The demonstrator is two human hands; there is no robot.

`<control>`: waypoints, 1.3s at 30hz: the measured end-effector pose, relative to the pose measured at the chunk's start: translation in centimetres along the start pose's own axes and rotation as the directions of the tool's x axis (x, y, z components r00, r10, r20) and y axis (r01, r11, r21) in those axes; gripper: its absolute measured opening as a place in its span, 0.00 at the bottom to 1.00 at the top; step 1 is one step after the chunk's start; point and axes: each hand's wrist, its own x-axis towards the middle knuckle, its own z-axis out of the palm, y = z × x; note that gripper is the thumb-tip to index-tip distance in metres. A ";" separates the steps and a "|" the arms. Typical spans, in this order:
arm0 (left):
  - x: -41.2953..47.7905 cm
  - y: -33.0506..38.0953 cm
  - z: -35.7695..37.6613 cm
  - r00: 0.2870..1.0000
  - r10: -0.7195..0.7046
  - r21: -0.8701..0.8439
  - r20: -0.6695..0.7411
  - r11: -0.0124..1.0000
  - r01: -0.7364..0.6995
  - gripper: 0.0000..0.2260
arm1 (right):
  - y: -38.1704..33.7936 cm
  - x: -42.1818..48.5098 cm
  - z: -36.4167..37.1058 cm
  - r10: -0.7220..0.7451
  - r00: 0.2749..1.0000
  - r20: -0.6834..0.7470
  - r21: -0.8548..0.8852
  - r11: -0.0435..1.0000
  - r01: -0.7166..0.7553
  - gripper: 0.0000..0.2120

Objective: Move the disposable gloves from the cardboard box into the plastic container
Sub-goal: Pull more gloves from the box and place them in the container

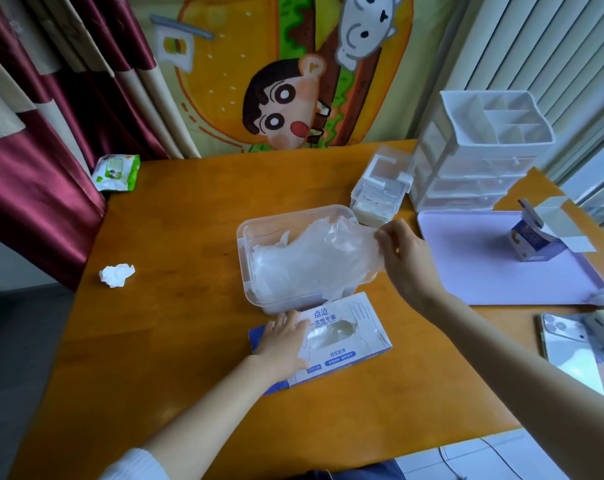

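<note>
Left hand [283, 337] on box [349, 348], clear crumpled gloves [311, 261]

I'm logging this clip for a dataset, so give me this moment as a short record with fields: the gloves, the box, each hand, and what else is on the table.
gloves: clear bunch lying in and over the open plastic container
cardboard box: flat on the table, just in front of the container
left hand: rests flat on the box
right hand: pinches the gloves at the container's right side
other items: crumpled tissue, wipes pack, phone, drawer organiser, purple mat
</note>
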 end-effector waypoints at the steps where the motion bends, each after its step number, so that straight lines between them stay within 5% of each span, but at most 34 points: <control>1: -0.2 0.0 -0.5 1.000 0.000 -0.041 0.017 0.999 0.000 0.25 | -0.1 0.3 -0.1 0.001 1.000 0.025 -0.036 0.999 0.000 0.09; 4: -0.6 0.2 -3.6 0.999 -0.013 -0.383 0.048 0.923 0.031 0.17 | -0.1 0.4 0.0 0.017 0.988 0.152 -0.173 0.985 0.010 0.13; 7: -0.9 1.0 -7.2 0.986 -0.057 -0.629 -0.156 0.776 -0.055 0.16 | 0.1 0.1 0.7 0.040 0.965 0.260 -0.234 0.972 0.023 0.13; 10: -0.8 1.9 -9.2 0.902 -0.104 -0.649 -0.419 0.729 -0.217 0.29 | -0.3 -0.5 1.3 0.074 0.934 0.348 -0.273 0.962 0.026 0.15; 12: -0.8 2.4 -9.9 0.894 -0.049 -0.617 -0.444 0.741 -0.265 0.34 | -0.7 -0.8 1.5 0.077 0.917 0.390 -0.289 0.957 0.042 0.16; 14: -0.6 2.6 -10.0 0.903 0.030 -0.527 -0.429 0.803 -0.277 0.27 | -0.9 -0.8 1.7 0.063 0.898 0.435 -0.283 0.957 0.070 0.15; 18: 0.1 2.5 -10.1 0.882 -0.039 -0.605 -0.469 0.742 -0.288 0.04 | -1.4 -0.7 1.3 0.086 0.821 0.565 -0.044 0.996 -0.073 0.15; 21: 0.4 1.9 -10.5 0.880 -0.193 -0.755 -0.434 0.611 -0.238 0.04 | -0.9 -0.7 0.9 0.178 0.785 0.593 0.203 0.911 -0.360 0.17; 24: 0.4 1.4 -10.4 0.876 -0.296 -0.835 -0.379 0.517 -0.187 0.04 | 0.4 -1.0 0.6 0.123 0.732 0.670 0.318 0.844 -0.433 0.38; 27: 0.4 1.4 -10.2 0.863 -0.360 -0.881 -0.355 0.439 -0.179 0.07 | 0.3 -1.6 0.8 -0.027 0.683 0.730 0.383 0.843 -0.377 0.27; 32: 0.2 1.1 -10.4 0.853 -0.415 -0.928 -0.316 0.323 -0.186 0.07 | -0.1 -1.4 2.1 0.040 0.826 0.562 0.431 0.838 -0.333 0.10; 35: 0.2 0.7 -10.5 0.865 -0.458 -0.974 -0.204 0.182 -0.133 0.08 | -0.3 -0.7 2.5 0.126 0.868 0.480 0.472 0.797 -0.376 0.10; 39: -0.3 0.5 -10.9 0.968 -0.222 -0.991 -0.121 0.090 -0.103 0.05 | -0.4 0.0 3.2 0.127 0.882 0.453 0.477 0.802 -0.360 0.17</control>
